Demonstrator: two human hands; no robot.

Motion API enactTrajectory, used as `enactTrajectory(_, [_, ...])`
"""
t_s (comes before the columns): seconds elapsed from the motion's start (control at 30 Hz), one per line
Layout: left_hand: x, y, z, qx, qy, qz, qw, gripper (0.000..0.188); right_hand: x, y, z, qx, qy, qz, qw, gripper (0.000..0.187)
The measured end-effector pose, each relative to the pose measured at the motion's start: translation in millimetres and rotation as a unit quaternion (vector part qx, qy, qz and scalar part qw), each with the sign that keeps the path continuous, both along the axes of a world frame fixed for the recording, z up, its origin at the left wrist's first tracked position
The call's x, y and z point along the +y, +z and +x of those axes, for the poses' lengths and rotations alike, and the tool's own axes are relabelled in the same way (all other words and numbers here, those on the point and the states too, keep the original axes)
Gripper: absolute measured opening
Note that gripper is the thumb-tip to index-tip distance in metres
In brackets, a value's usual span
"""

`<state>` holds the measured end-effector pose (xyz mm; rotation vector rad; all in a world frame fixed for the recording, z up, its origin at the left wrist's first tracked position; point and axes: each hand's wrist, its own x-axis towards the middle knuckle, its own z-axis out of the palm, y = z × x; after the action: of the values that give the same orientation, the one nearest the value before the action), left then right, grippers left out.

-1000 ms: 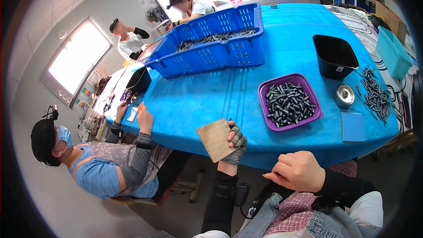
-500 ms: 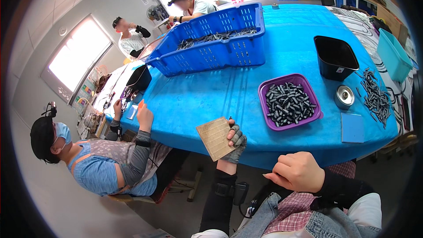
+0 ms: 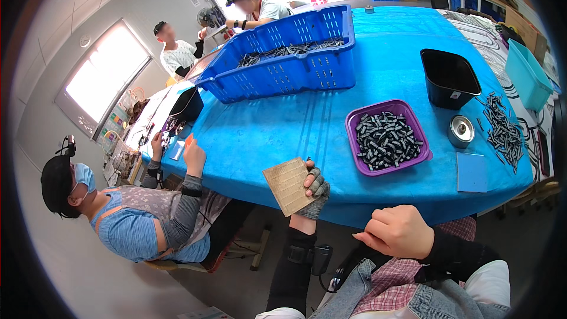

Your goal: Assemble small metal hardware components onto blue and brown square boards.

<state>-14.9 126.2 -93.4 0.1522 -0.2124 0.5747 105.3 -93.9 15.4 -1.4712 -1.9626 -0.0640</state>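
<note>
Right now we are holding a flat tan plate (image 3: 286, 186) by its right edge, our gloved left grip (image 3: 317, 188) closing on it, and we are seeing it tilted over the near edge of the desk (image 3: 277, 136). We are curling our bare right grip (image 3: 403, 231) into a loose fist; whether anything is sitting inside, we cannot tell. Beyond it, a purple tub (image 3: 426, 152) is holding short black-and-grey pieces (image 3: 390, 139). To its right are standing a black bin (image 3: 450, 95) and a round metal tin (image 3: 462, 131), near a blue square slab (image 3: 472, 172).
</note>
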Motion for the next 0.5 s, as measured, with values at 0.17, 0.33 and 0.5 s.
enactTrajectory(0.17, [1.4, -1.5, 0.2, -0.011, -0.005, 0.005, 1.0, 0.032, 0.1, -0.4, 0.6, 0.003, 0.004, -0.002, 1.0, 0.028])
enactTrajectory(0.33, [-0.2, -1.5, 1.9, -0.019, -0.011, 0.012, 1.0, 0.032, -2.1, -3.3, -0.3, -0.001, 0.003, 0.004, 1.0, 0.033])
enactTrajectory(0.5, [-3.9, 3.7, -0.5, 0.016, -0.009, 0.013, 1.0, 0.035, -4.1, -7.8, 1.9, 0.008, -0.004, 0.004, 1.0, 0.026])
